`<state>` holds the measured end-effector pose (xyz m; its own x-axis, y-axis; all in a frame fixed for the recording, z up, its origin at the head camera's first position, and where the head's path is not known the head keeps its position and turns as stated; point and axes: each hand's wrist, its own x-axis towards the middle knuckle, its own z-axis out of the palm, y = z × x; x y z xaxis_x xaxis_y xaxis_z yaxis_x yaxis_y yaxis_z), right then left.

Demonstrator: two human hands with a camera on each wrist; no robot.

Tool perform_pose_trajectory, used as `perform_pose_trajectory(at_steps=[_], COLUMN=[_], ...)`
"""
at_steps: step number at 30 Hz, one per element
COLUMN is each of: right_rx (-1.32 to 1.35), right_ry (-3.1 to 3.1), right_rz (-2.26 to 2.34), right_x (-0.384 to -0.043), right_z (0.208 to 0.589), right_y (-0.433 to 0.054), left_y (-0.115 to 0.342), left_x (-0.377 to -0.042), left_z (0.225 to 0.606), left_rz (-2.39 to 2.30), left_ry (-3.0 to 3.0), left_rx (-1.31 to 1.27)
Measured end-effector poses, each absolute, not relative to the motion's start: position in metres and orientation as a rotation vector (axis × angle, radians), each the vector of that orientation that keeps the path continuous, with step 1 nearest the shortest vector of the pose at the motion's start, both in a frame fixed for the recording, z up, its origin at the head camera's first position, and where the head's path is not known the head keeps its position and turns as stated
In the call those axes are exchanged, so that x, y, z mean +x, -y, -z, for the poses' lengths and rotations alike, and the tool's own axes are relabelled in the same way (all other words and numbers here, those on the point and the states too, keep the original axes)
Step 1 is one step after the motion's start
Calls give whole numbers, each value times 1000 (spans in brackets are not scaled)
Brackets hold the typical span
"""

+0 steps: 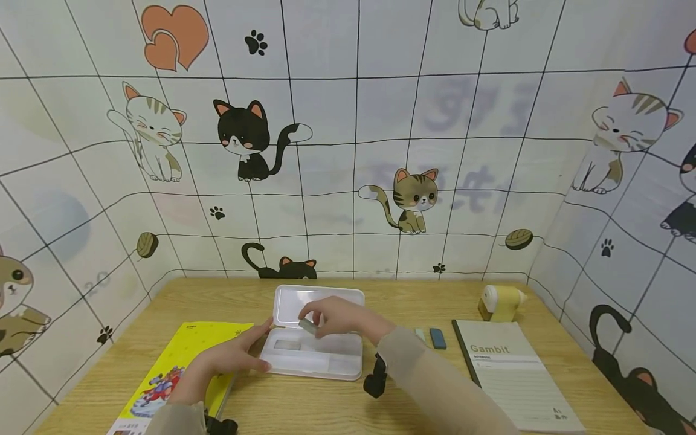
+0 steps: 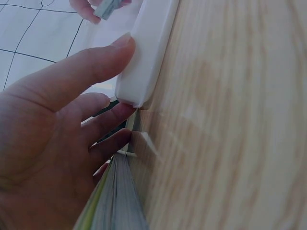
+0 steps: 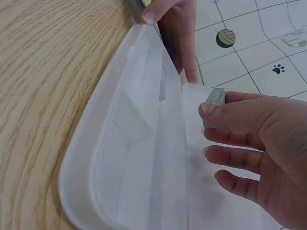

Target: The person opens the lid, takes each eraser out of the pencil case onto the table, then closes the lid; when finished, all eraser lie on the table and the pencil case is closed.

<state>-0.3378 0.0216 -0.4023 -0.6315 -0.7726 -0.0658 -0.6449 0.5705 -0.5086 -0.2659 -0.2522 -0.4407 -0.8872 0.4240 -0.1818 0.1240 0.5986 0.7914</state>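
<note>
An opened translucent white pencil case point(image 1: 345, 367) lies on the table with its lid point(image 1: 281, 296) folded back. My left hand point(image 1: 234, 352) rests against the left end of the case. In the left wrist view its thumb point(image 2: 96, 67) touches the case wall, the other fingers fairly straight beside the end. My right hand point(image 1: 339, 315) pinches a small grey-green eraser point(image 3: 215, 101) between thumb and forefinger, above the case near the hinge. Its other fingers point(image 3: 235, 159) are bent and hold nothing. A pale rectangular shape point(image 1: 287, 344) shows inside the case.
Left of the case lies a yellow book point(image 1: 174, 356), partly behind the left forearm. On the right are a blue eraser point(image 1: 437, 338), a pale green piece point(image 1: 420, 334), a Gambit notebook point(image 1: 516, 374) and a yellow-and-white device point(image 1: 501, 303). Cat-print cloth point(image 1: 337, 157) encloses the table.
</note>
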Motion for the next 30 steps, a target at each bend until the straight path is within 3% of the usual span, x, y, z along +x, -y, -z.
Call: perform_pose_trajectory(at_steps=[30], right_rx=[-976], right_ry=[-2503], right_rz=[1008], right_x=[-310], right_z=[403], right_y=[-104], left_y=[252], left_x=[-267], left_z=[444], left_rz=[-1176], left_ry=[-2471], left_rx=[434])
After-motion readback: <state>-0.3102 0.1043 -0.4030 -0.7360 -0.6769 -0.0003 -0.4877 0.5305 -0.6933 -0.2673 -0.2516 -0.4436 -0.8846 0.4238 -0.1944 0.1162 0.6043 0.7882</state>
